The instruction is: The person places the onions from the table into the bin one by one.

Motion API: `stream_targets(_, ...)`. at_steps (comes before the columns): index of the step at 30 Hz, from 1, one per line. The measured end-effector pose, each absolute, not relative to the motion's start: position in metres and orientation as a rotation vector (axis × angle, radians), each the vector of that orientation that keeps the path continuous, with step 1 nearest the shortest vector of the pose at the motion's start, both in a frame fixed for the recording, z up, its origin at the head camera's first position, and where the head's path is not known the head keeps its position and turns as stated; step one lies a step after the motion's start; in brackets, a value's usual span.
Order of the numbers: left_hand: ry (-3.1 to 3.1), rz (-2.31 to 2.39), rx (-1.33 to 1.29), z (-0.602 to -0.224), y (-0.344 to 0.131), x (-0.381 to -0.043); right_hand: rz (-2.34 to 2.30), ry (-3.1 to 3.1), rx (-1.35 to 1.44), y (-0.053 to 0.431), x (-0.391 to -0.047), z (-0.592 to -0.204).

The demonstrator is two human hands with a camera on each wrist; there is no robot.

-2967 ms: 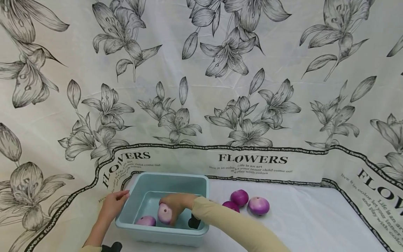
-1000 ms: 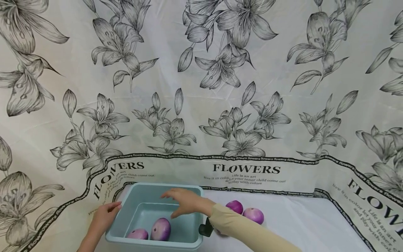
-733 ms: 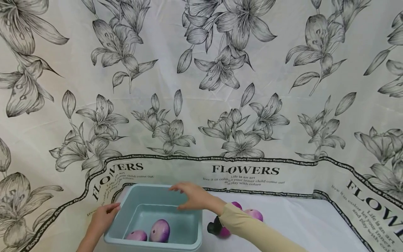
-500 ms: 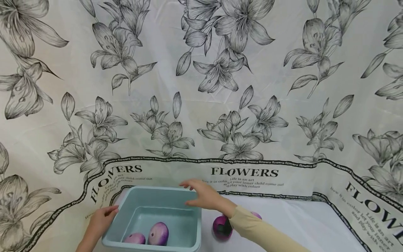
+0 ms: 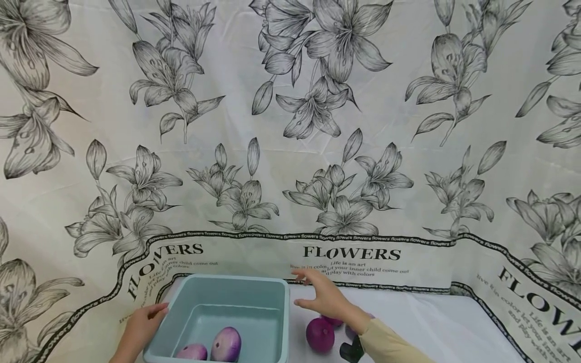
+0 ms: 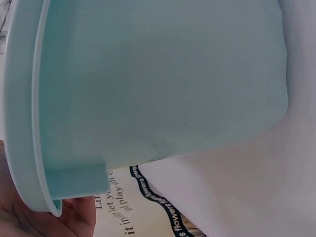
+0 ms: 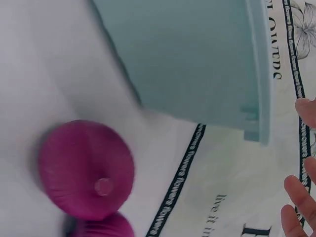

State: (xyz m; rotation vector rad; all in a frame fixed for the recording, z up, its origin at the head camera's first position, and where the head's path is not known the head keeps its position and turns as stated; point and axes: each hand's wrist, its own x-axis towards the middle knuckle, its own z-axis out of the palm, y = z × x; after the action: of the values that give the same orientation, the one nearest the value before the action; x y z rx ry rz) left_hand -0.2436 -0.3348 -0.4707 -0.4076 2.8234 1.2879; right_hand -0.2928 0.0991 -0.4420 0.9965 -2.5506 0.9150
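A pale blue-green plastic basin stands on the table, with two red onions inside: a larger one and a paler one at its near left. My left hand grips the basin's left rim; in the left wrist view its fingers curl under the lip. Past the basin's right edge, my right hand hovers with fingers spread and holds nothing. Below it lies a dark red onion, also seen large in the right wrist view. A second onion touches it; another is mostly hidden by the wrist.
White cloth covers the table. A floral curtain with a lettered border rises at the back and sides. A black wrist mount on the right forearm overlaps the onions in the head view.
My right hand let go of an onion inside the basin, lifted out, and moved right over the loose onions. My left hand stays at the rim. The head view has tilted up.
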Motion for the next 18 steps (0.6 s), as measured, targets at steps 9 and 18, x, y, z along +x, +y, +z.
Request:
stream_targets(9, 2.828, 1.288, -0.396, -0.469, -0.335, -0.241, 0.972, -2.49, 0.914, 0.125, -0.292, -0.48)
stream_targets(18, 2.825, 1.266, -0.409, -0.47, -0.334, -0.241, 1.02, -2.497, 0.793, 0.139, -0.288, -0.516)
